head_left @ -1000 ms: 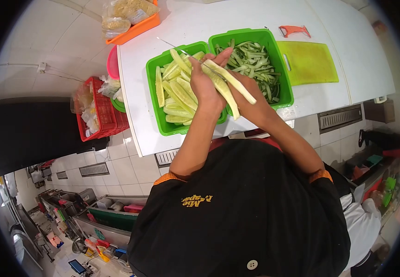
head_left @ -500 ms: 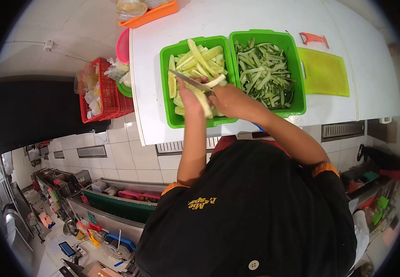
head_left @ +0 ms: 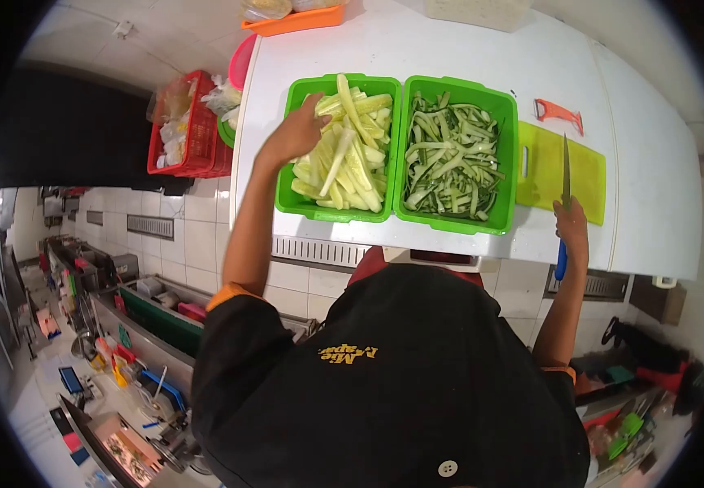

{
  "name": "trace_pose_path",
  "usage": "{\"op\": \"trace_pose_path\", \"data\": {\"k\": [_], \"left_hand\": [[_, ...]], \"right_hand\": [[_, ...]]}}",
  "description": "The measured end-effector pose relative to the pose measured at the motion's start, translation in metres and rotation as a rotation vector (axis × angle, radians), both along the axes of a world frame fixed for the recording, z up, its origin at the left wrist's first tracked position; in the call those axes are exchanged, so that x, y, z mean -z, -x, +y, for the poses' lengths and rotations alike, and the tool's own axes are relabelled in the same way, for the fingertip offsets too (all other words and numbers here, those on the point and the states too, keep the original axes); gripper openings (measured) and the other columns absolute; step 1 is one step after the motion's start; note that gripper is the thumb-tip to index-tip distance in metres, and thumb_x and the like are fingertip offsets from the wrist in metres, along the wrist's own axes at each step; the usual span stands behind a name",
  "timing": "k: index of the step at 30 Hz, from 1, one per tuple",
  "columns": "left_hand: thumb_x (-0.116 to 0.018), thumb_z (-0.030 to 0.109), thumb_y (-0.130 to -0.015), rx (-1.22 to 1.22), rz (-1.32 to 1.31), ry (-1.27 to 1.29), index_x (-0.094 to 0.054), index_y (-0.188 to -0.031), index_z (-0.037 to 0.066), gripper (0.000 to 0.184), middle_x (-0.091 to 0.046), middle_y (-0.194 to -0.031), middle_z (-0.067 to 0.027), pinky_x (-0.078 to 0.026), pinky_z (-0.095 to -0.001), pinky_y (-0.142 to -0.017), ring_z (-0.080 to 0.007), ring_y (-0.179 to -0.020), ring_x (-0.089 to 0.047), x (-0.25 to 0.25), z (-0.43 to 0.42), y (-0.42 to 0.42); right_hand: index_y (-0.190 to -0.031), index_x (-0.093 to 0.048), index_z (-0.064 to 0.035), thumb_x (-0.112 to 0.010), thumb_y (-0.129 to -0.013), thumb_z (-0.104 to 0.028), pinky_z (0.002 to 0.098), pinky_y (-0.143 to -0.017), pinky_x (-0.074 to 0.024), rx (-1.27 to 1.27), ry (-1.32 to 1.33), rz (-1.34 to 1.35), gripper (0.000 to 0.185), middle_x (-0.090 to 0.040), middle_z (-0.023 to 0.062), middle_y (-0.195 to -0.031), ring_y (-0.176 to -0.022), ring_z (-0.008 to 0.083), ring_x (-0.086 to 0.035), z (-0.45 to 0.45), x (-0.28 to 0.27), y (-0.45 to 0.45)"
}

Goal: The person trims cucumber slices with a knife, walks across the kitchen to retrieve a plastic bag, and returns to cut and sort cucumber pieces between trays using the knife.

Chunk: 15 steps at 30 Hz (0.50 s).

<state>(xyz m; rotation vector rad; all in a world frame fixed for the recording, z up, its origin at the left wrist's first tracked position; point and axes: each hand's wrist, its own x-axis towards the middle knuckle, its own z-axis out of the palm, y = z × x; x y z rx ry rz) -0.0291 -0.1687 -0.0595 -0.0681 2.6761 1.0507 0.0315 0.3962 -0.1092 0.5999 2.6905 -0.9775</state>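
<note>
Over the left edge of a green tub (head_left: pixel 335 215), my left hand (head_left: pixel 299 130) rests with fingers apart on the peeled cucumber pieces (head_left: pixel 352 163) heaped inside. Well to the right, my right hand (head_left: pixel 571 221) is wrapped round a knife (head_left: pixel 566 175). Its blade points away from me above a yellow-green cutting board (head_left: pixel 543 183), and the blue handle end sticks out below the fist. Between the hands stands a second green tub (head_left: pixel 457 225), filled with green and pale cucumber strips (head_left: pixel 453 159).
An orange peeler (head_left: pixel 559 114) lies behind the cutting board on the white table (head_left: pixel 449 53). An orange tray (head_left: pixel 299 20) with bagged goods and a pale container (head_left: pixel 482 12) stand at the back. Left of the table is a red crate (head_left: pixel 197 134) holding bags.
My hands have separated: the right carried the knife over to the cutting board, while the left now rests on the cucumber pieces. The piece they were cutting is no longer held. The view has shifted.
</note>
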Motion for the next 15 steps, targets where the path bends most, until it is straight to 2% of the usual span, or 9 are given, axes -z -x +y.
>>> {"op": "trace_pose_path", "data": {"k": [1,4,5,7,8,9,12,13,15], "left_hand": [[-0.052,0.021,-0.102,0.064,-0.026,0.107,-0.03,-0.152,0.007,0.056,-0.066,-0.116,-0.0258,-0.056,-0.0357,-0.06,-0.0268,-0.074,-0.07,-0.014,0.002,0.003],[-0.052,0.02,-0.102,0.038,-0.435,0.074,-0.028,-0.152,0.006,0.057,-0.067,-0.108,-0.0242,-0.054,-0.0377,-0.052,-0.0245,-0.061,-0.068,-0.055,0.007,0.031],[-0.053,0.022,-0.101,0.008,-0.53,0.093,-0.024,-0.151,0.003,0.061,-0.067,-0.102,-0.0221,-0.053,-0.0381,-0.048,-0.023,-0.058,-0.067,-0.066,0.011,0.037],[-0.057,0.03,-0.099,-0.04,-0.407,0.139,-0.023,-0.151,0.001,0.068,-0.066,-0.104,-0.0241,-0.052,-0.0384,-0.045,-0.0244,-0.058,-0.068,-0.046,0.011,0.043],[-0.059,0.034,-0.098,-0.058,-0.349,0.164,-0.023,-0.15,0.0,0.072,-0.066,-0.105,-0.0251,-0.051,-0.0386,-0.044,-0.0251,-0.059,-0.069,-0.037,0.013,0.044],[-0.064,0.046,-0.092,-0.049,-0.263,0.381,-0.026,-0.15,-0.001,0.083,-0.064,-0.114,-0.028,-0.056,-0.0404,-0.054,-0.0284,-0.072,-0.072,-0.035,0.026,0.041],[-0.065,0.053,-0.089,-0.137,-0.048,0.636,-0.028,-0.151,0.002,0.089,-0.064,-0.118,-0.0269,-0.057,-0.0404,-0.068,-0.0275,-0.088,-0.072,0.005,0.003,0.04],[-0.066,0.055,-0.088,-0.222,0.009,0.581,-0.035,-0.149,0.002,0.086,-0.067,-0.116,-0.0196,-0.056,-0.0364,-0.075,-0.0222,-0.095,-0.069,-0.004,0.002,0.028],[-0.061,0.047,-0.094,-0.473,0.156,0.063,-0.05,-0.132,0.001,0.06,-0.069,-0.103,-0.0176,-0.055,-0.0346,-0.066,-0.0215,-0.081,-0.069,-0.015,0.004,-0.011]], "right_hand": [[-0.123,-0.059,0.0006,-0.061,-0.095,-0.023,0.0404,-0.077,-0.0525,0.068,0.084,-0.111,0.037,-0.064,0.0188,-0.08,-0.08,0.0302,-0.067,0.008,0.0,0.002],[-0.127,-0.056,-0.0009,-0.061,-0.095,-0.022,0.0488,-0.085,-0.0506,0.088,0.149,-0.124,0.039,-0.063,0.0256,-0.09,-0.091,0.0411,-0.065,0.034,0.022,0.019],[-0.128,-0.055,-0.0023,-0.061,-0.094,-0.021,0.0498,-0.085,-0.0506,0.009,-0.035,0.004,0.039,-0.062,0.0265,-0.096,-0.093,0.0422,-0.064,0.043,0.042,0.027],[-0.131,-0.055,-0.005,-0.06,-0.094,-0.019,0.0517,-0.085,-0.0507,-0.136,-0.403,0.267,0.04,-0.059,0.0283,-0.107,-0.095,0.0445,-0.062,0.061,0.097,0.039],[-0.132,-0.054,-0.0067,-0.06,-0.093,-0.018,0.0519,-0.086,-0.0506,-0.111,-0.371,0.263,0.041,-0.056,0.0291,-0.112,-0.096,0.0449,-0.062,0.058,0.1,0.044],[-0.133,-0.054,-0.0083,-0.061,-0.092,-0.018,0.0521,-0.087,-0.0506,-0.083,-0.339,0.254,0.043,-0.053,0.03,-0.116,-0.098,0.0453,-0.061,0.049,0.101,0.046],[-0.137,-0.052,-0.0128,-0.063,-0.089,-0.016,0.0513,-0.089,-0.0501,-0.061,-0.334,0.256,0.049,-0.05,0.031,-0.12,-0.104,0.0461,-0.06,0.033,0.093,0.041],[-0.138,-0.051,-0.0132,-0.063,-0.089,-0.016,0.0512,-0.09,-0.05,-0.072,-0.346,0.232,0.051,-0.05,0.0311,-0.12,-0.105,0.0462,-0.059,0.03,0.086,0.039],[-0.131,-0.058,-0.0122,-0.063,-0.086,-0.013,0.0498,-0.091,-0.0488,-0.091,-0.334,0.32,0.046,-0.053,0.0273,-0.119,-0.107,0.0445,-0.058,0.03,0.074,0.032]]}}
